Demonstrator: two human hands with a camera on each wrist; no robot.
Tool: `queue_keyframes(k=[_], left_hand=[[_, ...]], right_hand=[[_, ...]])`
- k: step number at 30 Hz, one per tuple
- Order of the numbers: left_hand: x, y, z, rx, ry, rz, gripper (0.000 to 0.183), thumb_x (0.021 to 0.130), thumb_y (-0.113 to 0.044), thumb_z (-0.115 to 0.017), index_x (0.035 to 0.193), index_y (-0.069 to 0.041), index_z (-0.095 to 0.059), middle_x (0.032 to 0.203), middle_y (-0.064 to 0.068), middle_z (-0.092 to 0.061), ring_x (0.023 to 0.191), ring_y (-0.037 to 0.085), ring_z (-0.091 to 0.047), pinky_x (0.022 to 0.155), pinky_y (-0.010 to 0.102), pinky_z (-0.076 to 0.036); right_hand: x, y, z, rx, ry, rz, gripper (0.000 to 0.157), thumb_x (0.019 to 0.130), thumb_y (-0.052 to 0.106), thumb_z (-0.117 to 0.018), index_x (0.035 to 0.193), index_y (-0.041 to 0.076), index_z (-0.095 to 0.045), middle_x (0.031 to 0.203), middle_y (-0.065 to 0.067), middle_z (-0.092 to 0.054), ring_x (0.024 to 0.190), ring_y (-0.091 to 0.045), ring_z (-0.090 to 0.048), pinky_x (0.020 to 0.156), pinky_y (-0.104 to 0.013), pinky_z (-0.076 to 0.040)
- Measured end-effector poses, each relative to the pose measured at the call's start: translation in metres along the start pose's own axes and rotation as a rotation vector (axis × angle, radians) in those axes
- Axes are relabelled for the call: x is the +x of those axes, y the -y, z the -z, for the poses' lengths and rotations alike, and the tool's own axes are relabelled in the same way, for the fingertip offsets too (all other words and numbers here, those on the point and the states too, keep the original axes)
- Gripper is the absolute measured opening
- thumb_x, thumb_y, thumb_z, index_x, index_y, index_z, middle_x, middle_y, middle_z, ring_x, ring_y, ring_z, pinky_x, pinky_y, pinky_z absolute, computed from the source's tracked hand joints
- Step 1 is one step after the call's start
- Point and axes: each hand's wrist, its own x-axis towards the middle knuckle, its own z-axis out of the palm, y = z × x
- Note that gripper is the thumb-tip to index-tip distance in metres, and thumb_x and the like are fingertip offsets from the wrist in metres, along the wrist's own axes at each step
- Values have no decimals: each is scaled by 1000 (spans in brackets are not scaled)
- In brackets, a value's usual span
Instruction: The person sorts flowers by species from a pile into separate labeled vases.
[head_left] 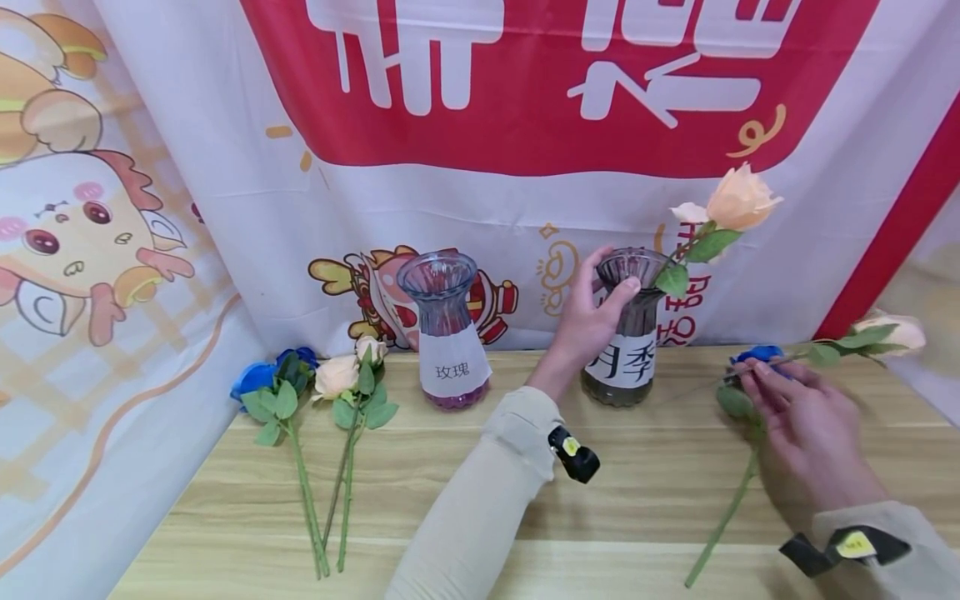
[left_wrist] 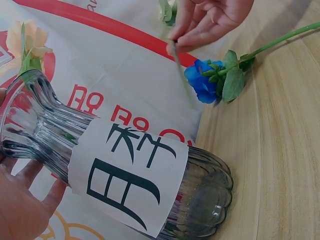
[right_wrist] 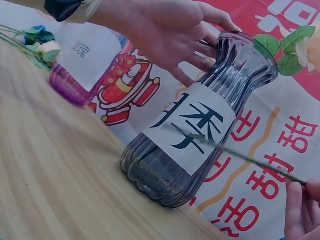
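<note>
My left hand (head_left: 588, 325) grips the flared neck of a grey glass vase (head_left: 643, 312), its thumb at the rim; the vase stands upright on the table with a white paper label. A peach rose (head_left: 742, 200) leans out of that vase to the right. Between thumb and fingertips, my right hand (head_left: 813, 425) pinches the stem of a pale rose (head_left: 900, 333). The bloom points right, and the bare stem end (right_wrist: 250, 160) points toward the vase, apart from it in the head view. Below that hand lies a blue rose (head_left: 759, 354), partly hidden by the fingers.
A second glass vase (head_left: 438, 308), bluish above and purple at its base, stands left with a paper label. Blue roses (head_left: 255, 382) and pale roses (head_left: 337, 377) lie at the table's left. A printed cloth (head_left: 487, 200) hangs behind the wooden table (head_left: 585, 517).
</note>
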Motion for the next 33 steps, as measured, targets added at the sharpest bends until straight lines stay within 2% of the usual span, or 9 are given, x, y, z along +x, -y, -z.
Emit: queue_keyframes(k=[6,9,14,18,24,33], left_hand=[[0,0,1,-6,-10,5,67,102,-38,-65,163,-27,-39,158,7,-51,141,23,-53,113,38,-51],[0,0,1,-2,-12,12,67,102,-39,-65,163,-28,-39,158,6,-50,141,23,-53,111,38,-52],[0,-1,2,0,-11,24,68,102,-40,-65,163,-29,-38,160,6,-49,142,24,-52,109,38,-54],[-1,-1,2,1,-14,23,67,102,-39,-65,163,-29,-38,161,5,-47,143,25,-51,109,38,-53],[-1,-1,0,5,-7,18,67,102,-40,-65,163,-29,-38,159,5,-49,142,21,-53,113,39,-52],[0,-1,-1,-1,-10,11,67,102,-39,-66,163,-29,-39,158,6,-51,141,20,-54,111,35,-52]], right_hand=[[-1,5,-5,40,-27,72,14,101,-8,-63,107,4,-60,99,-16,-82,88,-27,-82,82,-34,-67],[-1,7,-7,55,2,92,11,101,-7,-62,108,-1,-67,99,-18,-82,87,-28,-82,81,-35,-68],[-1,12,-12,90,24,153,7,101,-9,-61,103,-5,-66,97,-21,-82,83,-31,-82,79,-38,-68],[-1,15,-17,101,-15,192,7,98,-9,-65,100,-3,-63,96,-21,-82,79,-32,-82,76,-40,-68],[-3,18,-22,112,-59,196,15,97,-6,-69,109,0,-63,99,-18,-82,86,-31,-82,78,-39,-68],[-4,19,-33,130,-33,244,12,99,-4,-67,111,0,-65,106,-17,-82,94,-30,-82,82,-38,-67]])
